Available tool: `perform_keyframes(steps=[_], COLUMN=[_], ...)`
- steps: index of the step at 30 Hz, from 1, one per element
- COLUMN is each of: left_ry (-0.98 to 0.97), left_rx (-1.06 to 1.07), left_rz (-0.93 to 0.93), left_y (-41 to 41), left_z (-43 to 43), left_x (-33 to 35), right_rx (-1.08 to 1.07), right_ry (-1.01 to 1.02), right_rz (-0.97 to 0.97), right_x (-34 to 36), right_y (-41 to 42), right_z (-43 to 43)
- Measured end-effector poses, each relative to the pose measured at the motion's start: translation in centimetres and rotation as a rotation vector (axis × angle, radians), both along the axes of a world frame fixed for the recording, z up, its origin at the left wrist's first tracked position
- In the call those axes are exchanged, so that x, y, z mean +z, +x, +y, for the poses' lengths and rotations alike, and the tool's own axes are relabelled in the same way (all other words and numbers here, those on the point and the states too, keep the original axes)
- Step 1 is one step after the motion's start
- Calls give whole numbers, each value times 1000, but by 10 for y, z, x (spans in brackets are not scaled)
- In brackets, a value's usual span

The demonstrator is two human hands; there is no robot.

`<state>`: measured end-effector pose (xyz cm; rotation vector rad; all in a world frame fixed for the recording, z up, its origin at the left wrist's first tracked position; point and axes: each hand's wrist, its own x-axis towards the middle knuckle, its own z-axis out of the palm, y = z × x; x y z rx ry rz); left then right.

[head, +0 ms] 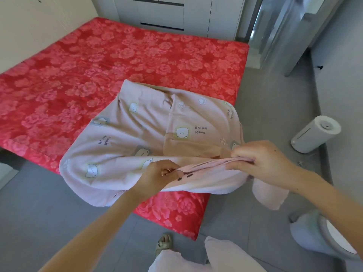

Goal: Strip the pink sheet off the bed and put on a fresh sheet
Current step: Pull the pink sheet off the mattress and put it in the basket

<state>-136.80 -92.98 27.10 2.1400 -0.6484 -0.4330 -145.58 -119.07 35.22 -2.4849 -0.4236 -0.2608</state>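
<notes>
A pale pink sheet [141, 126] printed with small white bears lies folded over the near right corner of the bed. Under it the bed [82, 71] shows a red cover with a rose pattern. My left hand [157, 174] pinches the sheet's gathered near edge. My right hand [265, 160] grips the same bunched edge further right, fingers curled round the folds. A loose end of the sheet [271, 195] hangs below my right wrist over the floor.
Grey tiled floor [261, 107] runs along the bed's right side. A white cylindrical appliance [316, 134] stands by the right wall, a white round bin [322, 234] nearer me. White cabinets [176, 14] stand behind the bed, with a doorway [275, 30] at the back right.
</notes>
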Motion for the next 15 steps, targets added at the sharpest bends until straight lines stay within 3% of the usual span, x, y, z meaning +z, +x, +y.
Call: perform_keyframes(steps=[3, 7, 15], left_ry=[132, 146, -233], left_rx=[12, 95, -39], left_rz=[-406, -611, -885], left_y=[24, 64, 81], left_z=[18, 28, -23], left_x=[-17, -22, 56], right_rx=[1, -101, -309], right_ry=[-172, -292, -251], right_rz=[-156, -245, -169], right_x=[22, 49, 68], right_y=[11, 20, 42], right_z=[2, 8, 36])
